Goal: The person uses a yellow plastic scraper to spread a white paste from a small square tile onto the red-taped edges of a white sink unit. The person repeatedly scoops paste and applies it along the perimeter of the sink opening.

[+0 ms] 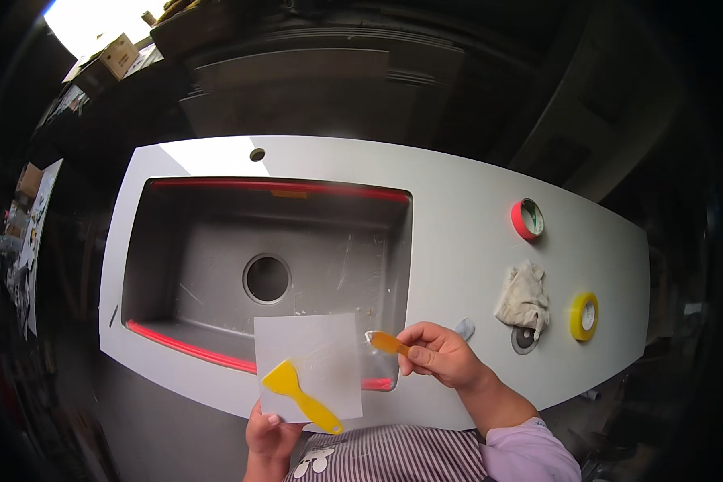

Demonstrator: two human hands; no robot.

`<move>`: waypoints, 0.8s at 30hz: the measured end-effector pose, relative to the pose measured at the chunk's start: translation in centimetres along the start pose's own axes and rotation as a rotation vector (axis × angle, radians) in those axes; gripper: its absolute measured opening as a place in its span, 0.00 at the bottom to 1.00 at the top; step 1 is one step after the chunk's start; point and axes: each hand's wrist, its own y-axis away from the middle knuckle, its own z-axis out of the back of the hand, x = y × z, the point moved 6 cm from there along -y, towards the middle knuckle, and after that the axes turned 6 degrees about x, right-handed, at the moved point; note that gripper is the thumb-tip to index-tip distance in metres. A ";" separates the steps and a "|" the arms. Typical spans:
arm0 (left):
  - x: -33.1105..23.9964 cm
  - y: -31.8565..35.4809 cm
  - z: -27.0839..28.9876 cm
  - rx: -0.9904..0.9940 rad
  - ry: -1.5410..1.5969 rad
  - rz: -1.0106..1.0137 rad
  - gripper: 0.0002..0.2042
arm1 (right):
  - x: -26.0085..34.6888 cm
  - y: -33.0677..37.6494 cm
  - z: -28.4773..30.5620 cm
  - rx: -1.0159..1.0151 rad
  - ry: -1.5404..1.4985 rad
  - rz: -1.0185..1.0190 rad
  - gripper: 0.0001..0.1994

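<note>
Seen from above, we find two bare hands at the near edge of a white countertop with a curved outline point(458, 209), into which a grey rectangular sink point(209, 249) with a round drain opening point(267, 279) is set. The left hand point(271, 434) grips a pale, square, flat sheet point(327, 363) by its lower left corner, the thumb pressed on the upper face and the other fingers largely hidden beneath. We see the sheet above the sink's near rim, with a yellow plastic scraper with a flared blade point(299, 393) resting slantwise upon it; its handle end projects past the lower edge, and we cannot tell whether the hidden fingers touch it. In the right hand point(444, 355), thumb and forefinger pinch a small orange spatula point(389, 344), the other fingers curled; its tip, bearing white paste, points left, just beside the sheet in our view. Glossy red strips point(193, 347) line the far and near edges of the sink. On the countertop's right-hand part, we note a red tape roll point(520, 221), a crumpled off-white cloth point(524, 295) partly covering a grey round disc point(519, 345), and a yellow tape roll point(578, 316).
</note>
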 end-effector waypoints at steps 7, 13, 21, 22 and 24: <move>0.2 -0.9 -0.5 -0.037 -0.043 0.041 0.36 | -1.8 0.5 0.3 -0.020 -0.045 -0.080 0.13; 0.3 -1.2 -0.4 -0.050 -0.049 0.062 0.36 | -1.1 1.2 2.0 -0.074 -0.041 -0.075 0.13; -1.2 -0.4 0.3 -0.055 0.009 -0.002 0.35 | 3.9 6.3 8.7 -0.416 -0.137 0.260 0.15; -1.7 -0.4 0.1 -0.038 0.009 -0.018 0.36 | 4.3 7.0 8.8 -0.413 -0.118 0.264 0.15; -2.4 -0.4 -0.2 0.008 0.029 -0.051 0.37 | 4.5 8.0 8.8 -0.411 -0.082 0.257 0.15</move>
